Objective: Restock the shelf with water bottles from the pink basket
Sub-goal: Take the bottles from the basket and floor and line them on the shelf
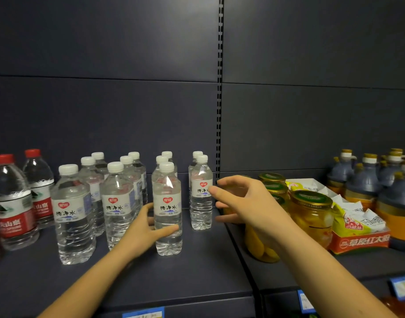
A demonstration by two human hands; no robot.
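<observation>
Several clear water bottles with white caps and white labels stand in rows on the dark shelf. My left hand is wrapped around the lower body of the front bottle of the third row. My right hand hovers open, fingers spread, just right of the front bottle of the rightmost row, fingertips close to its label. I cannot tell if they touch it. The pink basket is out of view.
Red-capped, red-labelled water bottles stand at the left end. On the adjoining shelf to the right are jars of yellow fruit, a red and yellow carton of packets and dark sauce jugs. Price tags line the front edge.
</observation>
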